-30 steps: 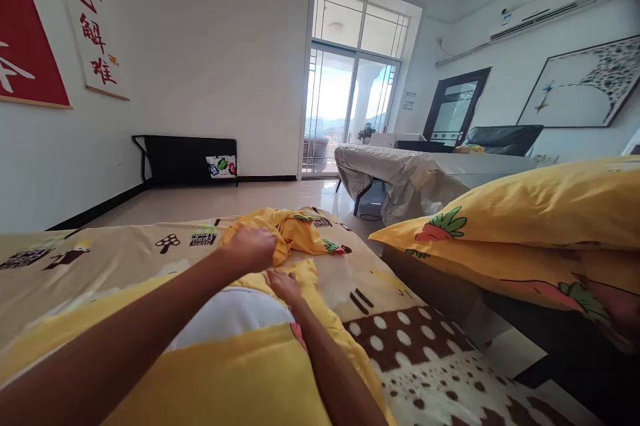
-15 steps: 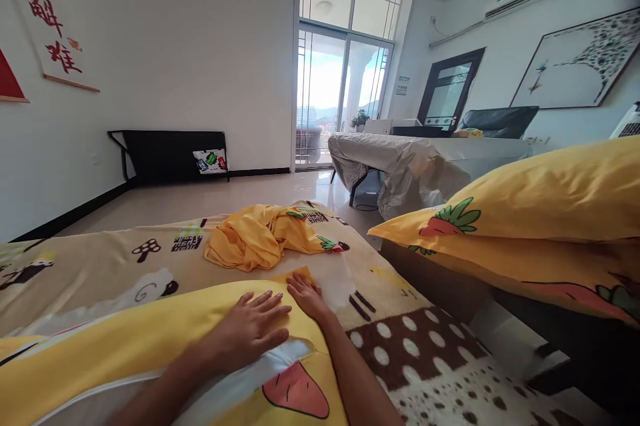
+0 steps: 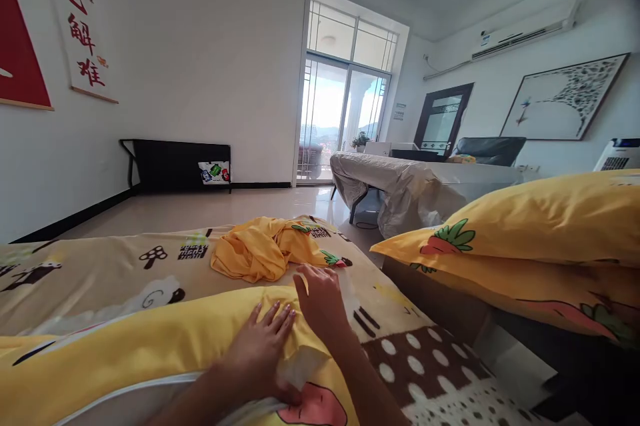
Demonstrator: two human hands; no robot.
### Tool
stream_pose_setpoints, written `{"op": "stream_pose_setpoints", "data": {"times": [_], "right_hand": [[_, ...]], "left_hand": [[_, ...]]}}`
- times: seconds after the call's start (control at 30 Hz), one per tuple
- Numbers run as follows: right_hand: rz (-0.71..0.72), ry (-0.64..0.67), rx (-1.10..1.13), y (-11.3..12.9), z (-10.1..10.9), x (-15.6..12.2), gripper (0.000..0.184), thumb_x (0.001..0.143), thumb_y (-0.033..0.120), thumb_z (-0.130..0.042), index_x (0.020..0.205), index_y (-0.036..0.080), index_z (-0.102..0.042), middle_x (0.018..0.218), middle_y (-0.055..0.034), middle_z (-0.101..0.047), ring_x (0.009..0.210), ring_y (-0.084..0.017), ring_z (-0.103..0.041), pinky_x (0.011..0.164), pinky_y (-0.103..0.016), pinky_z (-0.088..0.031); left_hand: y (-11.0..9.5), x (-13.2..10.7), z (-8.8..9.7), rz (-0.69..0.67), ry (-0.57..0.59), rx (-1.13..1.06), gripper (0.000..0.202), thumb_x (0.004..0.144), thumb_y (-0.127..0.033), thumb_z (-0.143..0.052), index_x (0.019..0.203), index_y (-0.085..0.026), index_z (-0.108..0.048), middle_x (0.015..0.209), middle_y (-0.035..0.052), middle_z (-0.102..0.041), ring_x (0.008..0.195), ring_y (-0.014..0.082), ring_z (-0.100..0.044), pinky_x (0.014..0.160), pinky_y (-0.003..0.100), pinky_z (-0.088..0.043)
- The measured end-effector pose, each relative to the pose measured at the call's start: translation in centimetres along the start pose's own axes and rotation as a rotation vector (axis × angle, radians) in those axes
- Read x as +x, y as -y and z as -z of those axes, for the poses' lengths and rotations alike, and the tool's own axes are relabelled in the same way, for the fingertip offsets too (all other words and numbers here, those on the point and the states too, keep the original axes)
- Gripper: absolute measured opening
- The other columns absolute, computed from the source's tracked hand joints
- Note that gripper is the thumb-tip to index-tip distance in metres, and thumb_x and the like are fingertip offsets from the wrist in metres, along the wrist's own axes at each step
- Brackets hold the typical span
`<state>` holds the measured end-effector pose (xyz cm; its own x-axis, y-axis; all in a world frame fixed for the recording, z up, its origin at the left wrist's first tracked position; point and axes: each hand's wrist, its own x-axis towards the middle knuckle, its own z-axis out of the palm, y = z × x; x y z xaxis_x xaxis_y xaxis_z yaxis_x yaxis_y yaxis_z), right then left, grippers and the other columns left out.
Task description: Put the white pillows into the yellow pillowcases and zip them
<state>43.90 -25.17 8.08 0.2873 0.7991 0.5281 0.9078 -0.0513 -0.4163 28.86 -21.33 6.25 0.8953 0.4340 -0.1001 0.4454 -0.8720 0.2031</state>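
Note:
A yellow pillowcase [image 3: 165,326] with a red carrot print lies in front of me, stuffed with a pillow. Along its near side runs a gap with a white edge, and pale filling shows inside. My left hand [image 3: 265,346] rests on top with its fingers spread, the thumb by the carrot. At the far right corner, my right hand [image 3: 323,299] has its fingers bent over the cloth, closed on it; the fingertips and that corner are hidden. Just beyond the hands lies a crumpled orange cloth [image 3: 255,249] with carrot prints.
A patterned blanket [image 3: 110,266] spreads beneath everything. Stuffed yellow pillows [image 3: 545,219] are stacked at the right. Farther off stand a plastic-covered table [image 3: 395,173], a black chair [image 3: 493,149] and a folded black frame [image 3: 175,166] against the wall.
My right hand has gone from lying flat by the orange corner to bent fingers over it. My left hand has shifted slightly right and nearer. The view has tilted up.

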Motion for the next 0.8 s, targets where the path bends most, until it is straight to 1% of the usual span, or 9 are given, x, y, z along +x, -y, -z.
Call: {"op": "stream_pose_setpoints", "data": {"times": [0.07,0.1,0.2,0.33,0.43,0.53,0.6,0.67,0.8], "right_hand": [[0.075,-0.160,0.191,1.1,-2.2,-1.6,0.038,0.095,0.033,-0.028,0.103,0.018,-0.062,0.100,-0.0113,-0.067,0.099,-0.021,-0.059,0.095,-0.040,-0.035],[0.086,-0.147,0.300,1.2,-3.4,-2.3,0.040,0.096,0.035,-0.026,0.104,0.018,-0.062,0.101,-0.0104,-0.067,0.098,-0.020,-0.060,0.093,-0.037,-0.038],[0.033,0.100,0.598,0.5,-5.4,-2.9,0.045,0.096,0.042,-0.024,0.099,0.020,-0.064,0.097,-0.0070,-0.069,0.093,-0.018,-0.062,0.084,-0.032,-0.044],[-0.007,0.274,0.757,0.1,-2.6,-2.1,0.047,0.095,0.047,-0.028,0.103,0.019,-0.065,0.102,-0.0066,-0.069,0.096,-0.018,-0.062,0.085,-0.030,-0.046],[0.071,0.460,0.587,1.2,0.7,-2.4,0.044,0.091,0.048,-0.039,0.119,0.020,-0.060,0.117,-0.0074,-0.064,0.110,-0.022,-0.057,0.095,-0.034,-0.041],[0.159,0.635,0.377,2.7,2.3,-3.5,0.072,0.074,0.048,-0.065,0.137,0.020,-0.044,0.141,-0.0113,-0.043,0.133,-0.029,-0.034,0.109,-0.041,-0.025],[0.134,0.613,0.287,3.4,2.3,-4.1,0.070,0.075,0.039,-0.065,0.138,0.019,-0.042,0.143,-0.0119,-0.040,0.134,-0.029,-0.032,0.109,-0.041,-0.025],[0.038,0.498,0.181,3.6,1.9,-4.4,0.055,0.080,0.020,-0.054,0.134,0.019,-0.046,0.135,-0.0111,-0.051,0.124,-0.025,-0.046,0.101,-0.036,-0.034],[-0.120,0.413,-0.128,3.6,2.3,-4.1,0.041,0.074,0.005,-0.044,0.106,0.020,-0.063,0.101,-0.0089,-0.069,0.094,-0.023,-0.064,0.077,-0.029,-0.044]], "left_hand": [[-0.1,-0.4,0.4,0.015,-0.043,-0.013,0.112,0.061,-0.076,-0.053,0.145,-0.009,-0.022,0.151,0.0170,-0.016,0.141,0.0333,-0.011,0.113,0.057,-0.003],[-0.2,-0.8,0.9,0.033,-0.047,-0.020,0.111,0.061,-0.074,-0.056,0.144,-0.009,-0.023,0.150,0.0177,-0.019,0.141,0.0331,-0.013,0.114,0.056,-0.003],[-0.5,-2.0,3.2,0.085,0.018,-0.032,0.102,0.063,-0.060,-0.064,0.144,-0.010,-0.026,0.150,0.0157,-0.023,0.140,0.0301,-0.019,0.115,0.053,-0.007],[0.0,-3.9,5.6,0.003,0.078,-0.044,0.081,0.071,-0.035,-0.059,0.143,-0.013,-0.030,0.150,0.0115,-0.026,0.139,0.0249,-0.024,0.115,0.048,-0.012],[0.7,-4.7,5.8,-0.068,-0.022,-0.045,0.053,0.072,-0.019,-0.051,0.125,-0.021,-0.054,0.132,0.0067,-0.055,0.126,0.0223,-0.046,0.112,0.043,-0.024],[1.1,-4.8,5.5,0.009,-0.186,-0.044,0.035,0.073,-0.013,-0.046,0.100,-0.024,-0.066,0.104,0.0029,-0.069,0.102,0.0200,-0.059,0.095,0.034,-0.042],[0.7,-4.7,5.6,0.102,-0.290,-0.018,0.032,0.072,-0.011,-0.046,0.092,-0.024,-0.068,0.092,0.0020,-0.070,0.091,0.0203,-0.060,0.085,0.033,-0.045],[-0.1,-4.7,5.7,0.126,-0.411,0.071,0.029,0.072,-0.007,-0.046,0.084,-0.022,-0.067,0.084,0.0023,-0.069,0.085,0.0205,-0.060,0.086,0.036,-0.044],[-2.5,-5.7,4.4,-0.138,-0.717,0.360,0.019,0.079,-0.008,-0.047,0.078,-0.019,-0.062,0.082,0.0047,-0.064,0.078,0.0209,-0.058,0.077,0.036,-0.046]]}}
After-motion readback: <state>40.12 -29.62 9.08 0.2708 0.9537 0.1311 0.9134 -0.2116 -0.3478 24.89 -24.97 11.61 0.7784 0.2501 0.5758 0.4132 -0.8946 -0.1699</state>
